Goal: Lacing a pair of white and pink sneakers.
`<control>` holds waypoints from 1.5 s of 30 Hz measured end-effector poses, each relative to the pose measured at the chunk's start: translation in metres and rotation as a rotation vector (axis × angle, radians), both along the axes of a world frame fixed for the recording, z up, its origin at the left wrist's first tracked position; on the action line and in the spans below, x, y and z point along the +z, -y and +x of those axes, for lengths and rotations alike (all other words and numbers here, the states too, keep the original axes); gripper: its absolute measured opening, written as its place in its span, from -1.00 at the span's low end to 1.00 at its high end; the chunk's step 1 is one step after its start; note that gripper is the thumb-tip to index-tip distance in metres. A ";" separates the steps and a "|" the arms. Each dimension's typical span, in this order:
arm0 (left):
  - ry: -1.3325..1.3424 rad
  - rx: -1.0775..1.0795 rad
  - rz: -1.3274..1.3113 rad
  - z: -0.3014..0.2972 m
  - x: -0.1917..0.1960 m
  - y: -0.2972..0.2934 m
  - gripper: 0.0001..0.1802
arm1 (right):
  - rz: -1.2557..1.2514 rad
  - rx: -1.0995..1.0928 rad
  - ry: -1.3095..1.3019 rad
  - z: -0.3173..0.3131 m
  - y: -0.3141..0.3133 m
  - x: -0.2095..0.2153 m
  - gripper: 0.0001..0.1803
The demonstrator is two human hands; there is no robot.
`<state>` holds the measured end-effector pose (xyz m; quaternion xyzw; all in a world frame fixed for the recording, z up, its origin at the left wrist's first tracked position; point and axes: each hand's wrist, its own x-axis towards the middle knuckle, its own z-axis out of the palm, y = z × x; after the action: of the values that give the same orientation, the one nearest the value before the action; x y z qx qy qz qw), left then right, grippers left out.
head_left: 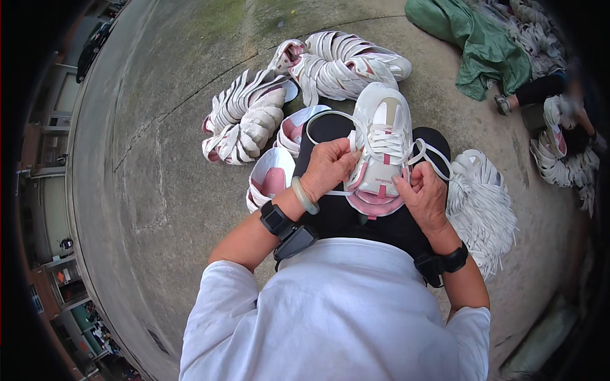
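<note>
While the left hand (332, 167) pinches lace (386, 136) and the right hand (424, 193), grip unclear, touches the shoe (381, 173) between them, lacing seems in hand, calling for careful threading.

Grey concrete ground (159, 190) is spreading across the scene, with a thin crack (181, 97) running over it and a mossy green patch (219, 22) showing at the far side. A crumpled green sack (476, 47) is lying at the far right. Nearer than it, a person (540, 90) in dark trousers and a sandal (502, 105) is sitting, partly blurred. A dark car (95, 51) is standing at the far left, and a row of buildings (58, 209) is lining the left edge, curving toward the near side.
</note>
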<state>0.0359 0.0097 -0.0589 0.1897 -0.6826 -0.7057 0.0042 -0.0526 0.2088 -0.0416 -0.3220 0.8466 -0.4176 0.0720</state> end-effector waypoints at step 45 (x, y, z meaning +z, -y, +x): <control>-0.469 0.104 -0.812 0.007 -0.008 -0.018 -0.80 | 0.223 0.332 -0.781 0.015 0.047 0.025 -0.93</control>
<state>0.0424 0.0279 -0.0670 0.0421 -0.8736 -0.4044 0.2673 -0.0379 0.1623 -0.0161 -0.5778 0.7869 -0.1534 -0.1529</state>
